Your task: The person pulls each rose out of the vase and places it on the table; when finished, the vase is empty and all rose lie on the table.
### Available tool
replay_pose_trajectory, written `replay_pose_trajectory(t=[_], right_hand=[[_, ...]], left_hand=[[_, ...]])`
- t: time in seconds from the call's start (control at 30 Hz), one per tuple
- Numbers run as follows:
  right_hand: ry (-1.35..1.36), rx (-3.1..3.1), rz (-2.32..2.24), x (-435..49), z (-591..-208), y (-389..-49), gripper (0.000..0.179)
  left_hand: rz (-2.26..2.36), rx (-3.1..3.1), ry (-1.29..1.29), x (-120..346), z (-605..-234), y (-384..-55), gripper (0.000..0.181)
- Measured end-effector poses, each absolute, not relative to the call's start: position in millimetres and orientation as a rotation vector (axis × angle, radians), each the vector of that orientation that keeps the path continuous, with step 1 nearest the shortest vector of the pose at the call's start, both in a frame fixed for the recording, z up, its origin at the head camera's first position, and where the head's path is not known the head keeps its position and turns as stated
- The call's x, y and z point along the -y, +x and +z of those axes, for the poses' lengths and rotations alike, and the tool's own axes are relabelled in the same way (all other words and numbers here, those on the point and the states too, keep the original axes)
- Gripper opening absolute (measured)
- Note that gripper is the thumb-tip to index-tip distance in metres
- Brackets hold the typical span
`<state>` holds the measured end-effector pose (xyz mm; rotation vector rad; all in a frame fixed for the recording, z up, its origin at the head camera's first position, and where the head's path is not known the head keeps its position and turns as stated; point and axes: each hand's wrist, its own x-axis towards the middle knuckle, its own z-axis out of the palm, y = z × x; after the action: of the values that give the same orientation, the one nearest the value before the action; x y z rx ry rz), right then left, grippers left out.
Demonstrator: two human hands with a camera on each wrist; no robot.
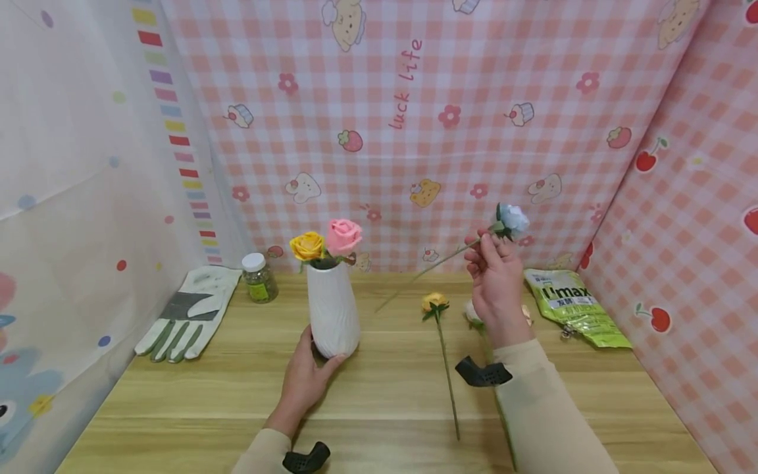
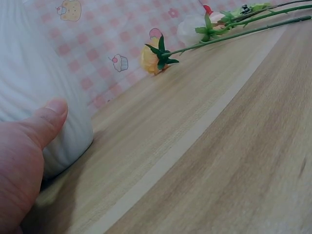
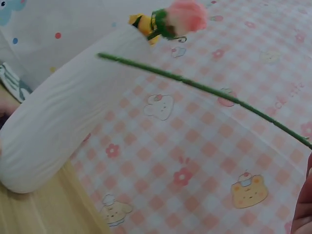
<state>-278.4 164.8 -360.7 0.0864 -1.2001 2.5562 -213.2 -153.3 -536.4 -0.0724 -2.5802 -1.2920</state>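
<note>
A white ribbed vase (image 1: 333,309) stands left of the middle of the table, a yellow rose (image 1: 307,246) and a pink rose (image 1: 344,236) in its mouth. My left hand (image 1: 308,375) grips the vase low near its base, thumb across the front; its other fingers are mostly hidden behind. Raised to the right, my right hand (image 1: 496,283) pinches the stem of a pale blue flower (image 1: 512,220) just under the bloom. The green stem (image 3: 204,88) slants down and left toward the vase, its free end apart from it in the head view.
A yellow flower (image 1: 435,303) and a white flower (image 1: 472,312) lie on the table (image 1: 379,395), the white one partly behind my right arm. At the back left are a lidded jar (image 1: 259,280) and a glove (image 1: 192,309). A green packet (image 1: 577,306) lies at right.
</note>
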Motion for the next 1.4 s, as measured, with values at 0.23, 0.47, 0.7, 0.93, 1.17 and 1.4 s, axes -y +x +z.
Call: replay_pose_trajectory(t=[0.23, 0.47, 0.7, 0.93, 1.17, 1.4], right_hand=[[-0.025, 1.413, 2.441, -147.4, -389.6, -282.0, 0.018], [0.027, 1.650, 2.289, -128.9, -414.0, -286.2, 0.015], [0.140, 1.999, 2.144, -119.5, -433.8, -286.9, 0.027], [0.186, 2.298, 1.962, -115.3, -461.2, -286.7, 0.022], [0.155, 2.416, 1.874, -113.1, -486.0, -287.8, 0.019], [0.086, 2.547, 1.778, -113.5, -499.6, -290.0, 0.018]], left_hand=[[-1.312, 2.583, -0.066, 153.8, -537.0, -212.8, 0.092], [-1.306, 2.587, -0.069, 154.3, -535.9, -213.2, 0.093], [-1.303, 2.590, -0.056, 154.0, -533.7, -212.6, 0.091], [-1.287, 2.588, -0.068, 153.5, -534.4, -212.5, 0.091], [-1.298, 2.594, -0.057, 153.3, -533.0, -212.0, 0.090], [-1.290, 2.616, -0.037, 153.4, -534.0, -212.3, 0.092]])
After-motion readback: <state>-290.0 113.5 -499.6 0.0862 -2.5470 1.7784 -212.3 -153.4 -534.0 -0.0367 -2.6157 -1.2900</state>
